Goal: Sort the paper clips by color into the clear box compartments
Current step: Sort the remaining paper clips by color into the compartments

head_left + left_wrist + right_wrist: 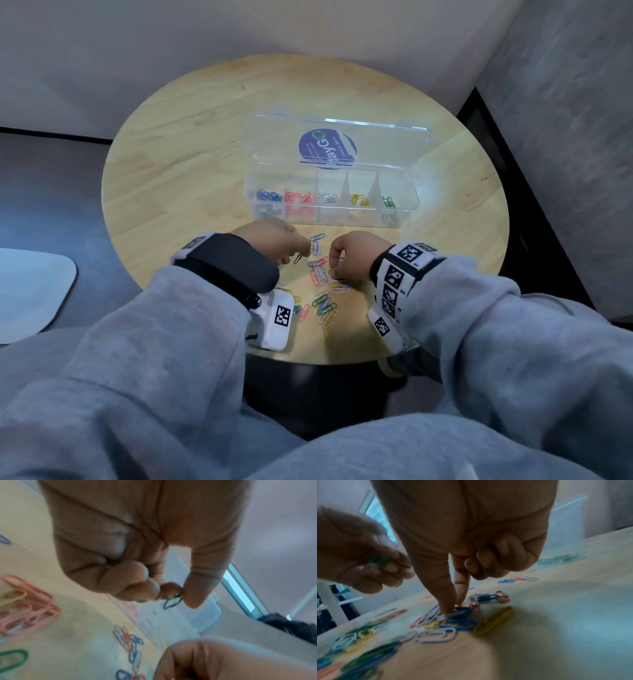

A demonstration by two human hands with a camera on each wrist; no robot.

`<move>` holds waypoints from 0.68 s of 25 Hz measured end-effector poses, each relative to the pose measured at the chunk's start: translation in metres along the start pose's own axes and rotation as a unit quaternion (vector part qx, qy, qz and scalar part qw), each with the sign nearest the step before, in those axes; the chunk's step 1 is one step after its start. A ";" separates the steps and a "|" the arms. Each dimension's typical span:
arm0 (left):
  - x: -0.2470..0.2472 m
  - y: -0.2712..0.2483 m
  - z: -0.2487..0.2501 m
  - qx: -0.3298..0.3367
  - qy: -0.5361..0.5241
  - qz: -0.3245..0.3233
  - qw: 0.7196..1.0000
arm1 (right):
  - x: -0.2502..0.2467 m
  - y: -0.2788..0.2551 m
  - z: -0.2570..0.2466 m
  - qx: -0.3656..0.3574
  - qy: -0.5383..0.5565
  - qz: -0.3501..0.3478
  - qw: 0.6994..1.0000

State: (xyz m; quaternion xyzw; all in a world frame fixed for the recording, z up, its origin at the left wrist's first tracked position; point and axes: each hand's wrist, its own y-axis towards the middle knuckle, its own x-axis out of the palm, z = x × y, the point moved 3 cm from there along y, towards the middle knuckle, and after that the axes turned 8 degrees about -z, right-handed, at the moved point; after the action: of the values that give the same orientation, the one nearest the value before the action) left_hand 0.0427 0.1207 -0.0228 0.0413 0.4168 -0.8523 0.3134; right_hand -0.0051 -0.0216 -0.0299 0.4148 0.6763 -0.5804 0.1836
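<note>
Left hand (130,550) curled, thumb and fingertip pinching a green clip (172,601) above the table (191,164); right hand (471,536) with thumb and forefinger down on a blue clip (462,612) in the loose pile (323,291); clear box (330,198) open just beyond, colours sorted by compartment.

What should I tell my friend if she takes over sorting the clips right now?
Left hand: pinches a green paper clip above the table.
Right hand: thumb and forefinger are down on a blue clip in the loose pile.
Clear box: lid open, compartments left to right hold blue, red, white, yellow, green.
Done: some clips of each colour are in.
Left: drop the green one in the rightmost compartment, then sort the pile on the table.
</note>
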 end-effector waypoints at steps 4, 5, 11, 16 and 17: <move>-0.014 -0.011 -0.007 -0.005 -0.186 0.031 0.982 | 0.002 0.006 -0.006 0.016 -0.068 -0.011 0.998; -0.017 -0.013 -0.008 -0.006 -0.202 0.034 0.979 | 0.004 0.008 -0.005 0.024 -0.070 -0.018 0.997; -0.023 -0.018 -0.017 -0.022 -0.127 0.062 0.990 | 0.006 0.009 0.004 0.043 -0.026 -0.031 0.998; -0.022 -0.011 -0.026 -0.018 -0.063 0.076 0.995 | -0.005 -0.002 0.019 0.035 0.188 -0.012 0.981; -0.022 -0.011 -0.025 -0.017 -0.054 0.078 0.995 | -0.007 -0.004 0.021 0.028 0.237 -0.016 0.971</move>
State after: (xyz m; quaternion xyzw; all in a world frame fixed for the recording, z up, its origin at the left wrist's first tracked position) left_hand 0.0489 0.1549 -0.0242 0.0222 0.4093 -0.8192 0.4012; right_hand -0.0094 -0.0435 -0.0278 0.5346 0.6905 -0.4873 -0.0025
